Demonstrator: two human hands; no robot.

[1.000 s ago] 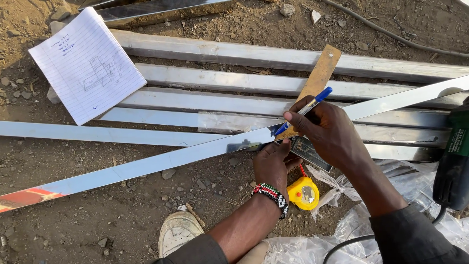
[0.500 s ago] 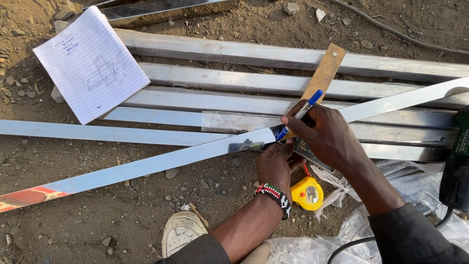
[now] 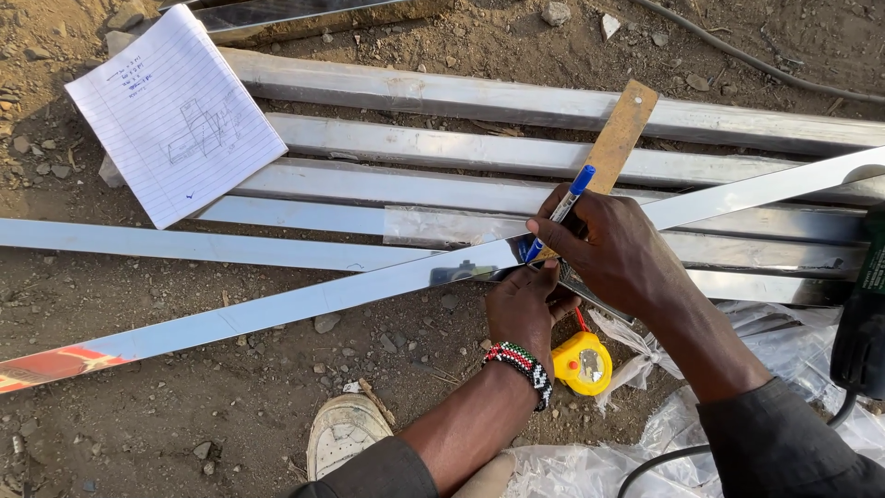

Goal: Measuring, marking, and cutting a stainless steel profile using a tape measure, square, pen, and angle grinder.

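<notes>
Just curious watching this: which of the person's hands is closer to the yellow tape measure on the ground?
Left. The left hand sits just up-left of the yellow tape measure; the right hand is higher, holding a blue pen over the strip.

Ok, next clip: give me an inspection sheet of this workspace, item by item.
Surface: bare dirt ground with small stones.
Job's things: long shiny metal strip lying diagonally over parallel metal tubes; blue pen tip at the strip; wooden-handled square beside it.
Clutter: lined notepad with a sketch, yellow tape measure, clear plastic sheeting, a shoe.
Grippers: right hand holds the pen; left hand presses at the strip, beaded bracelet on the wrist.
Cables: black cable top right; another by the dark power tool.
Surroundings: nothing seen beyond dirt.
</notes>
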